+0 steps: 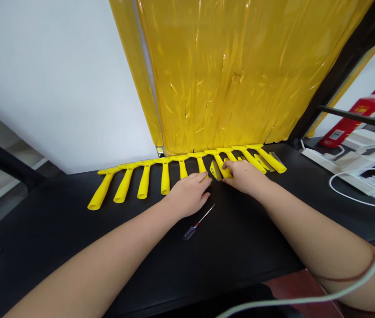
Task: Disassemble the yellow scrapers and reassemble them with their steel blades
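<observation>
Yellow T-shaped handles in a row on the black tabletop, crossbars toward the back, grips pointing to the wearer. Look like moulded plastic: probably light, stiff, smooth enough to slide if nudged, unlikely to break. Best hold is likely round the middle of the tubular grip; pinching a crossbar might disturb its neighbour, as they sit end to end.

Thin flat plates lie among the handles at the right end; edges possibly sharp, so better taken by the flat faces.

Left hand: over the lower end of a middle handle, fingers extended, thumb apart; cannot tell whether they bear on it. Right hand: fingers bent at the next handle to the right, beside a plate; grip hidden, cannot tell if closed on it.

Farther out: screwdriver near the left hand, tip angled away from the wearer. Yellow film behind the row; power strip and red bottle off right.
</observation>
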The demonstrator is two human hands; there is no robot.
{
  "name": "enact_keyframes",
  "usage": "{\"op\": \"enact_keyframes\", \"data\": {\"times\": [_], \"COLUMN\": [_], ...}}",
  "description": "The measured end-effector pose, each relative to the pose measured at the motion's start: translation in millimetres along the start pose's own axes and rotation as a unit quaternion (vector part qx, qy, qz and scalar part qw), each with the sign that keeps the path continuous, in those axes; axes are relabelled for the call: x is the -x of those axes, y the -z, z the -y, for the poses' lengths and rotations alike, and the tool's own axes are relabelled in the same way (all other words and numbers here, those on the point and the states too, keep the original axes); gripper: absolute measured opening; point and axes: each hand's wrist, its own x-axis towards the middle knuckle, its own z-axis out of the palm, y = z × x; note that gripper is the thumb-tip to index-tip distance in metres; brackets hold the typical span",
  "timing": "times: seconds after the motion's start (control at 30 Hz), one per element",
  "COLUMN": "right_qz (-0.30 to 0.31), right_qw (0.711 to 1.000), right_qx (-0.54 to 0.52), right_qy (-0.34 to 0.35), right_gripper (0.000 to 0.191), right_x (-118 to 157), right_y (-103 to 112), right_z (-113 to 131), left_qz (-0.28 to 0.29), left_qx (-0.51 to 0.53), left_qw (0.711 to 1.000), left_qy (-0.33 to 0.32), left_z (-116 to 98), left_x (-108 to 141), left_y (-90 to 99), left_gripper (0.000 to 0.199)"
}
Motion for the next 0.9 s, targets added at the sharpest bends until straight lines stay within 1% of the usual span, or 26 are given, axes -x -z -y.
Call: {"op": "enact_keyframes", "data": {"times": [0.13, 0.33, 0.6, 0.9], "right_qz": [-0.003, -0.004, -0.003, -0.002], "right_qw": [1.0, 1.0, 0.999, 1.0], "right_qx": [0.007, 0.02, 0.028, 0.024], "right_qy": [0.008, 0.015, 0.02, 0.01], "right_gripper": [0.038, 0.037, 0.036, 0.037], "right_x": [0.4, 0.7, 0.5, 0.4], "right_y": [-0.6, -1.2, -3.4, -2.4], "right_z": [0.4, 1.2, -0.1, 0.2], "left_qz": [-0.005, -0.009, -0.023, -0.009], "left_qx": [0.002, 0.008, 0.027, 0.019], "left_qw": [1.0, 1.0, 0.999, 1.0], "left_qy": [-0.007, -0.015, -0.012, -0.003], "left_z": [-1.1, -3.5, -5.0, -6.6], "left_x": [1.3, 2.2, 2.0, 3.0], "left_y": [-3.2, -7.2, -9.8, -11.7], "left_gripper": [0.038, 0.046, 0.044, 0.05]}}
